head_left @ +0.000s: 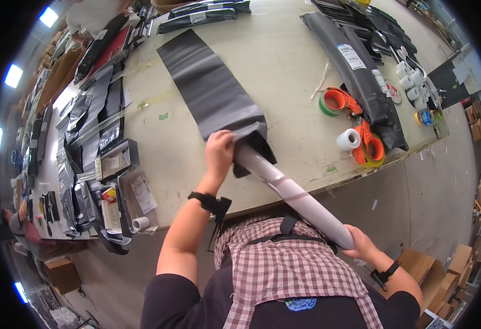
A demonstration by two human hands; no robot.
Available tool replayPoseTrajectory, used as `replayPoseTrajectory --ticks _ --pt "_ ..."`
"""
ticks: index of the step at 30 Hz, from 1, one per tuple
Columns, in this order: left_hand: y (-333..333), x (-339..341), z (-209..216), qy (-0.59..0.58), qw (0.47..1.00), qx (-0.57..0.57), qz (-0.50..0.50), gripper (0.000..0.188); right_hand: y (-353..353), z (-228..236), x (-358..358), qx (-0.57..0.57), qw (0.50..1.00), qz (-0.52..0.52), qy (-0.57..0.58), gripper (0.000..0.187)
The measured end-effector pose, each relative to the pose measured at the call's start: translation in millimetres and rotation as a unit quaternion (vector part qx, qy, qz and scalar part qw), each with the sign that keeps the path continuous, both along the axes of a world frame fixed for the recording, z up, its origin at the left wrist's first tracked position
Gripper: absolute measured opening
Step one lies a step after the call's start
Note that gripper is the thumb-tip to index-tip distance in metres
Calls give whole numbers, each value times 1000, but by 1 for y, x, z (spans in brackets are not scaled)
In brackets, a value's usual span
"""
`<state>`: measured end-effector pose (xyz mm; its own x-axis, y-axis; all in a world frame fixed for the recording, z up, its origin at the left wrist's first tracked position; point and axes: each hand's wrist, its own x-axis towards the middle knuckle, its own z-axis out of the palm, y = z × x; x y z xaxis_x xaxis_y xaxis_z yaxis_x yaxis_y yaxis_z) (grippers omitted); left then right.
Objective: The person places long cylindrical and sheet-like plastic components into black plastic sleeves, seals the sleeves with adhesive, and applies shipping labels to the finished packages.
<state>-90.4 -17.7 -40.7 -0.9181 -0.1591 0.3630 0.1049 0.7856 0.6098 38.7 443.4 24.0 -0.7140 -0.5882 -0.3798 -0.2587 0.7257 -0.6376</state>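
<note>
A long dark grey plastic mailing bag [213,88] lies flat on the table, its mouth toward me. My left hand [219,153] grips the edge of that mouth, fingers closed on the plastic. A pale, plastic-wrapped roll [298,197] slants from the bag's opening down to the right. Its upper end is inside the mouth, where the bag hides it. My right hand [359,242] is wrapped round the roll's lower end, beyond the table's front edge.
Two orange tape dispensers [343,101] and a white roll [348,140] sit on the table [290,71] at right, beside filled grey bags [355,66]. Grey bags [95,104] and a bin [139,192] line the left. A person [89,19] stands at the far left.
</note>
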Motion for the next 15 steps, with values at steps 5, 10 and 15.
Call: replayPoseTrajectory --ticks 5,10,15 --pt "-4 28 -23 71 948 -164 262 52 -32 32 -31 -76 978 -34 -194 78" --pt "-22 -30 0 -235 821 471 224 50 -74 40 -77 -125 965 -7 -231 77" --pt "-72 -60 -26 -271 908 201 250 42 -105 38 -93 -138 954 6 -265 75"
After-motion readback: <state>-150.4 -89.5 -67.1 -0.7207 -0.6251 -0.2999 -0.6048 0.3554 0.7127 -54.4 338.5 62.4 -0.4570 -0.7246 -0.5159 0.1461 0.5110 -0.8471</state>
